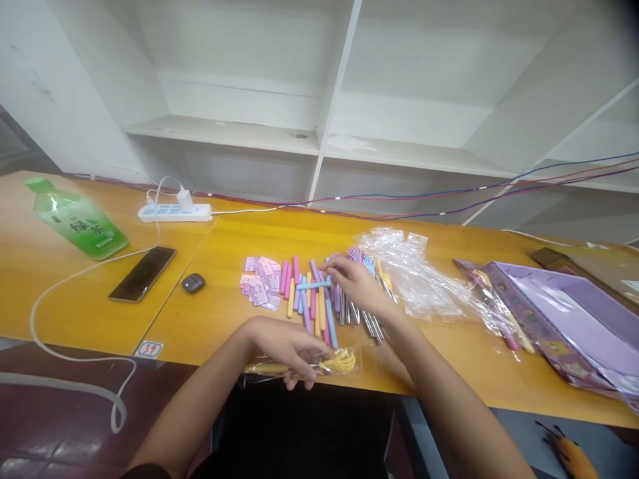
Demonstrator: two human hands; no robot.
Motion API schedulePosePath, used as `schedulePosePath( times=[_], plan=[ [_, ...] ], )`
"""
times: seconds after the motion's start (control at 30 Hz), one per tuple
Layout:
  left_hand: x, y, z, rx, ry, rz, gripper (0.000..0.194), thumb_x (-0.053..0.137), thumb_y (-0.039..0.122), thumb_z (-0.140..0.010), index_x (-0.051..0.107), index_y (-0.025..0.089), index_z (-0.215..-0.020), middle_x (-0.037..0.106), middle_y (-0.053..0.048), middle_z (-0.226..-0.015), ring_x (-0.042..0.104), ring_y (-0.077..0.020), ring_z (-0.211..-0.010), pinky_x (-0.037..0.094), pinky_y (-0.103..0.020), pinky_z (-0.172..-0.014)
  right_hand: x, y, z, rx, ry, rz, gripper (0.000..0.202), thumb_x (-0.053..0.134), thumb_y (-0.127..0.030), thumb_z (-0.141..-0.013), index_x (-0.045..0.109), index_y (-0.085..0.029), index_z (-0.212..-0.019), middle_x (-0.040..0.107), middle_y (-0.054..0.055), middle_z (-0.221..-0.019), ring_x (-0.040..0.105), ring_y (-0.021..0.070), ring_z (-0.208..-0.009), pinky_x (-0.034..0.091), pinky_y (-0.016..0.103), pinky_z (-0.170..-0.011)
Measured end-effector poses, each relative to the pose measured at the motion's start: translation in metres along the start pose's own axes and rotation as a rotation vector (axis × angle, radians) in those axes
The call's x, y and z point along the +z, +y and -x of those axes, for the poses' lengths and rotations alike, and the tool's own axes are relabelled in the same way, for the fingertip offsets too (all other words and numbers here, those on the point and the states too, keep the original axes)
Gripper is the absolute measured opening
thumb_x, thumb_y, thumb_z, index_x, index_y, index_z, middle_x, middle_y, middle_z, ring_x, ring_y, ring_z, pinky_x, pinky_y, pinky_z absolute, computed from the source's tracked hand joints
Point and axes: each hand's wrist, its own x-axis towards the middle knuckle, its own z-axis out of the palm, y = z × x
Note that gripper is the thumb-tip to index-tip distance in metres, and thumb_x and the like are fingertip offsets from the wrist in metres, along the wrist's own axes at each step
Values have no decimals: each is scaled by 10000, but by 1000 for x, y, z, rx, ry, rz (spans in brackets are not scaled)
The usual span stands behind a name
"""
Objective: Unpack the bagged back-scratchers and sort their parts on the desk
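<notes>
My left hand (284,342) is at the table's front edge, closed loosely around a yellow back scratcher (342,361) inside a clear plastic bag. Its hand-shaped head points right, and my fingers cover part of the rod. My right hand (357,286) reaches over a group of coloured handles (319,319). Its thumb and fingers pinch the end of a blue handle (312,285) that lies crosswise over the others. Beside and partly under that hand are metal rods (372,326) with hand-shaped heads in purple, blue (369,265) and yellow.
Small printed cards (262,283) lie left of the handles. Clear plastic bags (419,273) are heaped at the right, near a purple box (564,319). Further left are a black mouse (193,283), a phone (143,274), a green bottle (77,219) and a power strip (174,213).
</notes>
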Motion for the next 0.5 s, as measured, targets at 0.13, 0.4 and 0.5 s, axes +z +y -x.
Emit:
schedulePosePath(
  times=[0.13,0.4,0.5],
  plan=[
    [0,3,-1,226,337,103,306,647,478,-1037,580,181,-1072,757,-81,-984,588,-86,-561,487,-262,-594,-22,9,46,218,116,-367,290,615,-458,-966,722,-220,-1093,670,16,-820,547,146,-623,414,272,-571],
    [5,12,-7,330,601,147,370,639,469,-1042,555,188,-1268,766,-72,-982,552,-87,-570,454,-254,-599,10,-12,93,171,-141,-705,330,750,-520,-921,652,-224,-1029,530,-22,-705,385,103,-574,300,243,-517],
    [5,15,-7,318,605,113,362,637,481,-1038,585,179,-1231,758,-81,-1007,627,-121,-659,509,-282,-663,23,-15,85,143,108,-811,471,654,-622,-982,557,-210,-775,396,-52,-586,292,85,-507,219,241,-470]
  ],
)
